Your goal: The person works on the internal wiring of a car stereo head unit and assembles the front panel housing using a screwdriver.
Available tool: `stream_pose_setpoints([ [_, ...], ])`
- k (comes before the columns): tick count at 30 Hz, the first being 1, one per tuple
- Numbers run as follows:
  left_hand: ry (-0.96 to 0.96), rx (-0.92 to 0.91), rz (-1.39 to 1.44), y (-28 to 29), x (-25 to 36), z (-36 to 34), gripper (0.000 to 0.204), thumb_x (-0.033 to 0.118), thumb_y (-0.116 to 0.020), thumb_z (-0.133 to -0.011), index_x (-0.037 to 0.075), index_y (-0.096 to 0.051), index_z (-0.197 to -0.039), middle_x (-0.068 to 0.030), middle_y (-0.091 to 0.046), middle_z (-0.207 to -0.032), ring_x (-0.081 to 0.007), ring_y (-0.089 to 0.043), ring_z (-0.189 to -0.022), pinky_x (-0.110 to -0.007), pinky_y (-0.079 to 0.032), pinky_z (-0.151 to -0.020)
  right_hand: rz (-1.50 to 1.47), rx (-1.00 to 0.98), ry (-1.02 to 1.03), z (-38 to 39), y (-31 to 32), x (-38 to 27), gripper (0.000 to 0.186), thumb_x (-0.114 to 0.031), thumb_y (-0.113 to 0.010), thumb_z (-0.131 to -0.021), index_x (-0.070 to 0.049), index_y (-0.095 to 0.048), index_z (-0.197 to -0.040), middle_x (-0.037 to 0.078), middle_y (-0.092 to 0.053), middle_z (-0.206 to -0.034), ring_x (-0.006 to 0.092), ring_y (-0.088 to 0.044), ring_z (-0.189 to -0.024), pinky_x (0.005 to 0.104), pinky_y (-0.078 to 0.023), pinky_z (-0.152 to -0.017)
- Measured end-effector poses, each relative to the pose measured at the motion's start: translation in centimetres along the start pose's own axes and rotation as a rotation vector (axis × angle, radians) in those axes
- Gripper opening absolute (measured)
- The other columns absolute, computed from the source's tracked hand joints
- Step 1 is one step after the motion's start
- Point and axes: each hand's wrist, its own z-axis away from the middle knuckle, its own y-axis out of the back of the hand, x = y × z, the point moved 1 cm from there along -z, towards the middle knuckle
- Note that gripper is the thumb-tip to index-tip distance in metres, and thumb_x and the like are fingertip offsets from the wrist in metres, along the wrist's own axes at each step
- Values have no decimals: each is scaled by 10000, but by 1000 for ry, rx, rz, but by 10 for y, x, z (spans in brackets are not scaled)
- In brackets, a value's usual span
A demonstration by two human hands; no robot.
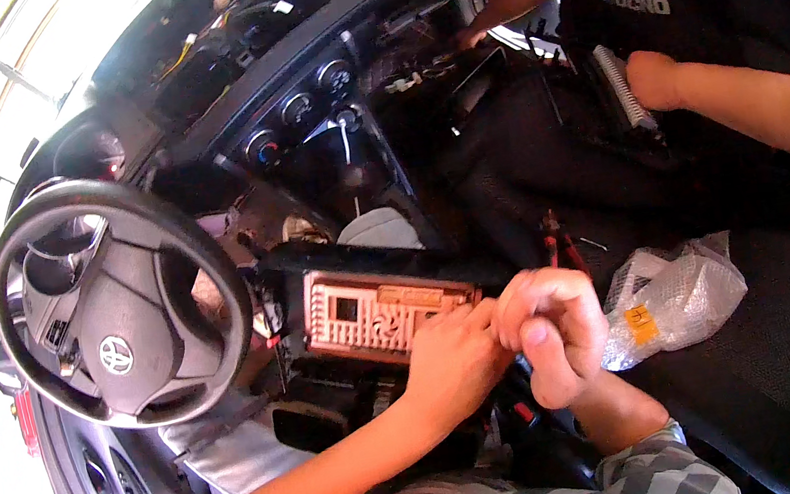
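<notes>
My left hand (451, 360) is in front of me with its fingers bent in against my right hand (554, 336), which is curled up with the thumb raised. Whatever they pinch is hidden or too small to make out. Just behind my left fingers lies a boxy metal unit (353, 308) with ribbed vents and a fan grille, resting between the steering wheel and the seat. Red-handled pliers (565, 248) lie behind my right hand. A crumpled bubble-wrap bag (685, 297) with an orange label is on the black seat to the right.
The steering wheel (98, 218) is at left. The opened dashboard (215, 40) has loose wires and three knobs (298, 109). At upper right a co-worker (643, 0) in black has a hand (654, 79) on a pale ribbed object (620, 89). The door panel (121, 488) is at lower left.
</notes>
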Motion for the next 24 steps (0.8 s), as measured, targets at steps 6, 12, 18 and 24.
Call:
stream_pose_setpoints([
  [6,-50,-26,-97,-7,-3,-3,149,203,-650,-822,99,-617,-720,-49,-554,-750,-239,-616,-723,-384,-479,-689,115,435,27,16,-20,4,216,-57,-352,-993,-3,-463,-1171,30,-411,-692,117,-382,-621,286,-397,-610],
  [12,-18,-42,-83,-13,-4,-4,140,203,-640,-816,99,-620,-724,-52,-562,-782,-244,-619,-761,-388,-481,-688,-244,245,-136,7,11,6,342,-311,-428,-1015,-49,-440,-795,-48,-258,-538,55,-215,-461,259,-181,-458],
  [18,7,-115,-145,-8,-7,7,56,143,-617,-769,103,-655,-771,-76,-589,-853,-256,-629,-840,-386,-477,-755,50,-283,-154,-7,3,-5,364,-237,-532,-937,-51,-462,-632,10,-443,-529,102,-389,-434,252,-276,-438],
  [24,-8,-55,-174,-15,1,10,58,149,-597,-771,110,-637,-789,-63,-588,-825,-254,-633,-824,-379,-498,-715,52,-315,-275,-11,21,-12,368,-276,-585,-926,-26,-521,-663,22,-469,-552,97,-400,-474,248,-292,-464],
])
